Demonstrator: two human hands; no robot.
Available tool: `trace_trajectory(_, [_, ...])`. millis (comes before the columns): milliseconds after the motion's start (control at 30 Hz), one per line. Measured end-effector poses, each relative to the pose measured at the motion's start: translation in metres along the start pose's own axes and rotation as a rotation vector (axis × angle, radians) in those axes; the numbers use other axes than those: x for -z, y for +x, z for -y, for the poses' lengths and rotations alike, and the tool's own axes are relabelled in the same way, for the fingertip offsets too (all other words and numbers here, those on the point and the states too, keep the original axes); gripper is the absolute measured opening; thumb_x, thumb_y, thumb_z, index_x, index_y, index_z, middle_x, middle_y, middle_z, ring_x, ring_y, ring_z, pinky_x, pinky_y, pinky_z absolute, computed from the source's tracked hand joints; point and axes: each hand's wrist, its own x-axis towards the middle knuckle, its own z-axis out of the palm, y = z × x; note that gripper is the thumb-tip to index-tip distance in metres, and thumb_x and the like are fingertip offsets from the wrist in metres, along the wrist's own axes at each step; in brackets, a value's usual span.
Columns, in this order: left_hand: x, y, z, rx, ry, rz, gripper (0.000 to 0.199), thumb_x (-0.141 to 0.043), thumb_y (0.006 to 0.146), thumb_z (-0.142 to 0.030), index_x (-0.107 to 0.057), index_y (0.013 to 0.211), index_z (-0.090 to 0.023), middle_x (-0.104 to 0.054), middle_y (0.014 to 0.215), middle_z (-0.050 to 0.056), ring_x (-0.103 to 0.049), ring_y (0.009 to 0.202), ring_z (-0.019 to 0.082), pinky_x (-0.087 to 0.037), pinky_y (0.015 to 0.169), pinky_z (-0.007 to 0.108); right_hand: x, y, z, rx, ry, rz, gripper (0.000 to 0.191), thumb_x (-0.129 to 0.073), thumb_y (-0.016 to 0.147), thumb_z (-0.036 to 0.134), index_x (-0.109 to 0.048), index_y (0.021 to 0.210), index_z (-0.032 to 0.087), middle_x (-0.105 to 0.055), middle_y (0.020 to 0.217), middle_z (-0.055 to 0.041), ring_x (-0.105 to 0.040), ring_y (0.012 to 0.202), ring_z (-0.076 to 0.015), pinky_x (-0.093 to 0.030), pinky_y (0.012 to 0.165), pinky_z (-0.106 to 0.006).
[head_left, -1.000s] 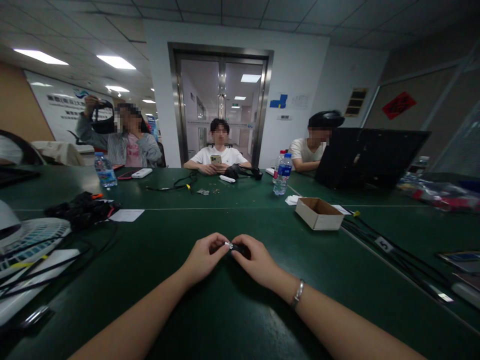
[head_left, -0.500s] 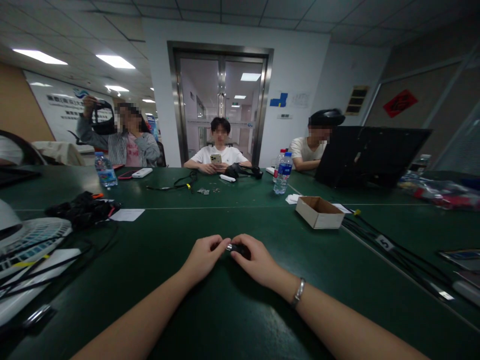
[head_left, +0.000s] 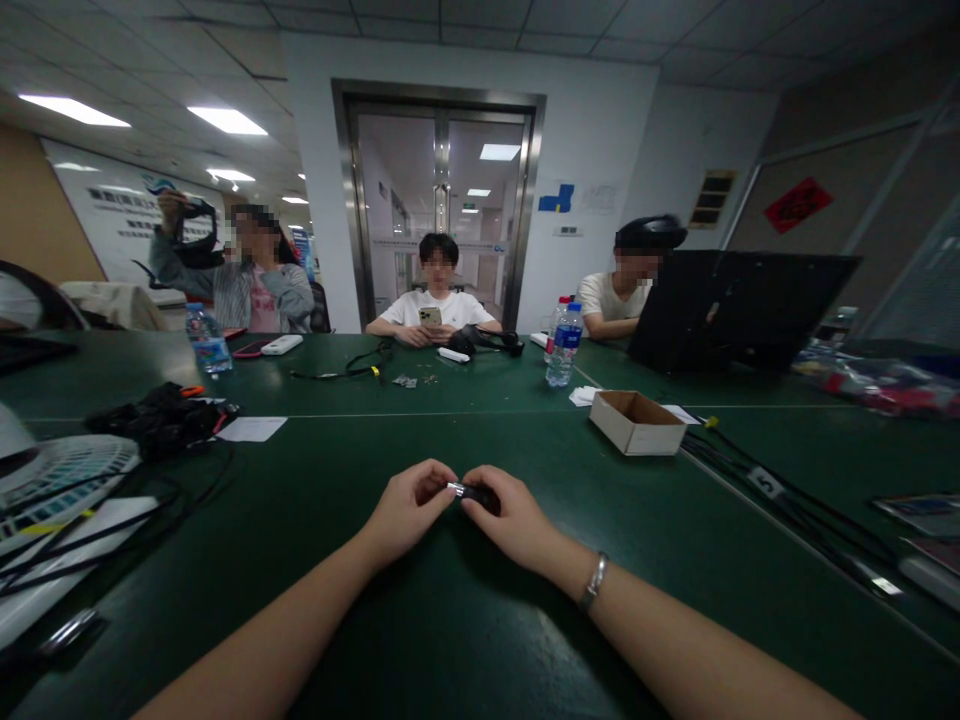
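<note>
Just above the green table, both hands meet around a small black cylinder with a shiny silver end; its exact kind is hard to make out. My right hand, a silver bracelet on its wrist, is closed around the black body. The thumb and fingers of my left hand pinch the silver end, which points left. Part of the cylinder is hidden behind my right fingers.
An open cardboard box stands to the right, near a bundle of black cables. At left lie a white fan and a dark tangled heap. Water bottles and several people are across the table.
My left fingers have shifted slightly, and more of the cylinder's silver end shows. My right hand keeps nearly the same grip. The view has moved a little.
</note>
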Motion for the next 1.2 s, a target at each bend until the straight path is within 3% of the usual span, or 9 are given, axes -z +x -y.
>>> trace_trajectory(700, [0.0,0.0,0.002,0.092,0.227,-0.057,0.038,-0.047,0.082,-0.053,-0.058,0.073,-0.017,-0.053,0.065,-0.003,-0.05,0.063,0.013,-0.038,0.06,0.025,0.003,-0.001,0.003,0.018,-0.004,0.038,0.018,-0.059,0.082,0.021,-0.06,0.1,0.021,-0.06,0.096,-0.0034,-0.056,0.087,-0.0163,-0.044,0.078,-0.03])
trace_trajectory(967, [0.001,0.0,0.007,0.084,0.285,-0.033,0.044,-0.043,0.084,-0.056,-0.058,0.069,-0.017,-0.052,0.062,-0.003,-0.048,0.06,0.013,-0.035,0.057,0.024,0.002,-0.002,0.004,0.047,-0.039,0.061,0.019,-0.056,0.081,0.018,-0.057,0.1,0.021,-0.059,0.096,-0.0034,-0.055,0.087,-0.0162,-0.044,0.077,-0.029])
trace_trajectory(1200, [-0.001,-0.002,0.003,0.018,0.334,0.04,0.046,-0.041,0.085,-0.055,-0.058,0.067,-0.016,-0.052,0.062,-0.003,-0.048,0.061,0.012,-0.034,0.058,0.024,0.002,-0.006,0.015,0.111,-0.201,0.172,0.018,-0.05,0.081,0.013,-0.052,0.098,0.019,-0.06,0.093,-0.0039,-0.054,0.082,-0.0156,-0.041,0.073,-0.027])
